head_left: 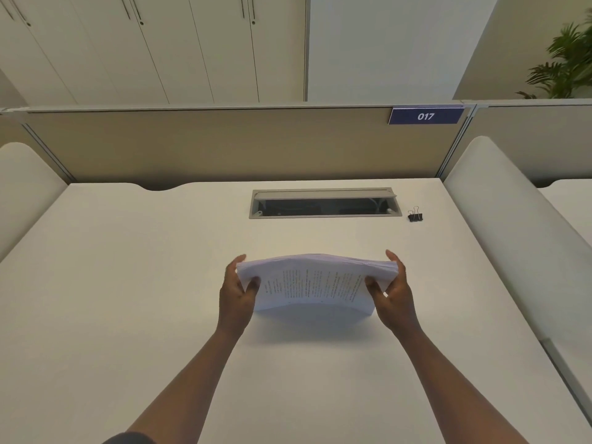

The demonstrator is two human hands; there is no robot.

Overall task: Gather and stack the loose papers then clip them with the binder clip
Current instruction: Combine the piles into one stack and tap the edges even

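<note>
Each grip is closed on a short end of the paper stack (pixel 315 285): the left hand (pixel 235 294) and right hand (pixel 395 298) pinch it, thumbs on the printed face, and hold it upright on its long edge on the desk (pixel 128 267). The sheets bow upward in the middle (squeezed inward, I judge), so easing the pressure and tapping the lower edge should square them. The binder clip (pixel 415 215) lies well apart, far right beside the cable hatch (pixel 325 204).

Person's going bare-armed here, both forearms showing uncovered from the left hand (pixel 236 294) and right hand (pixel 394 298) back to the elbows, with just a bit of dark sleeve (pixel 128 439) peeking in way behind the left hand.
</note>
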